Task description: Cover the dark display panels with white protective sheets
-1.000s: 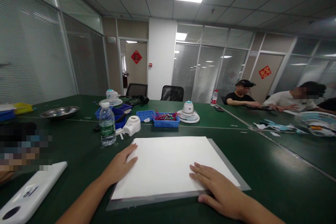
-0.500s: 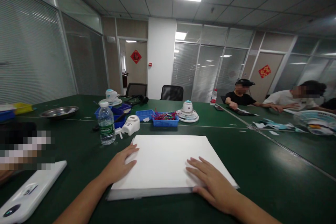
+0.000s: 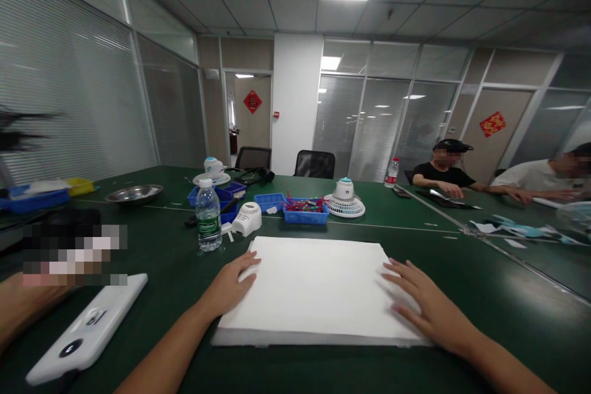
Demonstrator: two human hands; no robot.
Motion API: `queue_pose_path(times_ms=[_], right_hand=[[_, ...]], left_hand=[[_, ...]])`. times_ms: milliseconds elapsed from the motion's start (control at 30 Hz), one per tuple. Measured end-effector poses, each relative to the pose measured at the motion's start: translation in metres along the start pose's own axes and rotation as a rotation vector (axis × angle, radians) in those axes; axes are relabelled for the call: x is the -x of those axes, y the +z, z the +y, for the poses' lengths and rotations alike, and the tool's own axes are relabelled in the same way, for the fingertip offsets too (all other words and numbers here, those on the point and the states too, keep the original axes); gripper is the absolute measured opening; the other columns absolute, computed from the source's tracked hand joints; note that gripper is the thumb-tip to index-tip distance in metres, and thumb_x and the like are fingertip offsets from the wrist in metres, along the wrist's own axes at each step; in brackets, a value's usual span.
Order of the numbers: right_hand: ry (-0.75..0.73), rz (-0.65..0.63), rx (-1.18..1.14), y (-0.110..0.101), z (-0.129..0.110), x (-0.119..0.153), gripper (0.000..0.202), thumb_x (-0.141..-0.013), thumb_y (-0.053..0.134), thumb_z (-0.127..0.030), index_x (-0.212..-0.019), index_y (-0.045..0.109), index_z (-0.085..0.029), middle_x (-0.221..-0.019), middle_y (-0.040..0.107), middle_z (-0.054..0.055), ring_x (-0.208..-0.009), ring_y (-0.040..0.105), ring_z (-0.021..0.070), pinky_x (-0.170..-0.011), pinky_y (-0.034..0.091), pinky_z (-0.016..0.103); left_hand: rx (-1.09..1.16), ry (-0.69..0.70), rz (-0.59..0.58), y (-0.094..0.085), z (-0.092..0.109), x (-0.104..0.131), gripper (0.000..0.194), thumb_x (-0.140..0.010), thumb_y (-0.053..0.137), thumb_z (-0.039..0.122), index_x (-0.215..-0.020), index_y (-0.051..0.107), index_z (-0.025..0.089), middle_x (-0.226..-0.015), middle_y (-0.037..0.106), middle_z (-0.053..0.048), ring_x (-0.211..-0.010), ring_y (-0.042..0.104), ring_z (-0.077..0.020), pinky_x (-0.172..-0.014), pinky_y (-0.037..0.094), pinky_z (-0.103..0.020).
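Observation:
A thick white rectangular stack, perhaps paper or a flat pad (image 3: 318, 289), lies on the green table (image 3: 498, 332) in front of me. My left hand (image 3: 233, 283) rests on its left edge, fingers apart and pointing inward. At the right edge is my right hand (image 3: 422, 301), fingers spread over the border of the white surface. Neither hand grips anything. A water bottle (image 3: 209, 218) and a white plastic housing (image 3: 248, 218) stand beyond my left hand.
Behind the stack are a blue tray of coloured wires (image 3: 305, 212) and a small white fan (image 3: 345, 198). A white device (image 3: 90, 329) and another person's arm (image 3: 28, 301) are at left. Two people sit at far right, near a red-labelled bottle (image 3: 391, 173).
My right hand has moved right, from the top of the white stack to its right edge. My left hand stays at the left edge. The view has turned slightly left.

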State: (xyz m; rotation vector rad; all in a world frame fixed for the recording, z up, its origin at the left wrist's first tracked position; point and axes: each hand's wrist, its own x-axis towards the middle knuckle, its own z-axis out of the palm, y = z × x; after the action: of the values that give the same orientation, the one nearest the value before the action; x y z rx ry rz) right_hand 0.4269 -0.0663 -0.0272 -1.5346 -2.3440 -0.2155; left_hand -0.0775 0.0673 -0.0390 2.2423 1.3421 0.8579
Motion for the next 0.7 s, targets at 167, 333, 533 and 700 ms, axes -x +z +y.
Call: queue_pose_path(times_ms=[167, 333, 533, 700], right_hand=[[-0.204, -0.171, -0.122, -0.003, -0.065, -0.014, 0.072, -0.09, 0.062, -0.053, -0.155, 0.036, -0.033, -0.161, 0.034, 0.008, -0.147, 0.032, 0.0333, -0.119, 0.027, 0.061], [-0.213, -0.162, -0.115, -0.001, -0.072, -0.014, 0.067, -0.092, 0.062, -0.05, -0.153, 0.04, -0.033, -0.156, 0.043, 0.008, -0.141, 0.044, 0.0317, -0.114, 0.039, 0.056], [-0.283, -0.159, -0.09, -0.003, -0.077, -0.013, 0.042, -0.098, 0.055, -0.039, -0.139, 0.057, -0.034, -0.138, 0.063, 0.004, -0.125, 0.06, 0.0233, -0.108, 0.047, 0.043], [-0.153, -0.177, -0.17, -0.001, -0.08, -0.014, 0.062, -0.091, 0.062, -0.053, -0.149, 0.046, -0.035, -0.15, 0.052, 0.008, -0.134, 0.051, 0.0299, -0.111, 0.043, 0.051]], left_hand=[[-0.025, -0.004, -0.012, 0.001, 0.0, 0.001, 0.046, -0.082, 0.059, 0.033, -0.125, 0.071, 0.022, -0.148, 0.057, -0.008, -0.141, 0.048, -0.0287, -0.121, 0.033, -0.049], [-0.037, 0.0, -0.006, 0.004, -0.002, 0.002, 0.043, -0.084, 0.059, 0.035, -0.123, 0.072, 0.023, -0.148, 0.057, -0.008, -0.14, 0.049, -0.0287, -0.121, 0.033, -0.049], [-0.032, 0.007, -0.015, 0.002, 0.003, 0.002, 0.045, -0.083, 0.06, 0.036, -0.124, 0.071, 0.022, -0.149, 0.056, -0.009, -0.142, 0.047, -0.0293, -0.121, 0.032, -0.049], [-0.025, 0.013, -0.023, -0.002, 0.006, 0.002, 0.048, -0.084, 0.057, 0.036, -0.128, 0.069, 0.021, -0.15, 0.055, -0.01, -0.142, 0.047, -0.0293, -0.12, 0.034, -0.049]])
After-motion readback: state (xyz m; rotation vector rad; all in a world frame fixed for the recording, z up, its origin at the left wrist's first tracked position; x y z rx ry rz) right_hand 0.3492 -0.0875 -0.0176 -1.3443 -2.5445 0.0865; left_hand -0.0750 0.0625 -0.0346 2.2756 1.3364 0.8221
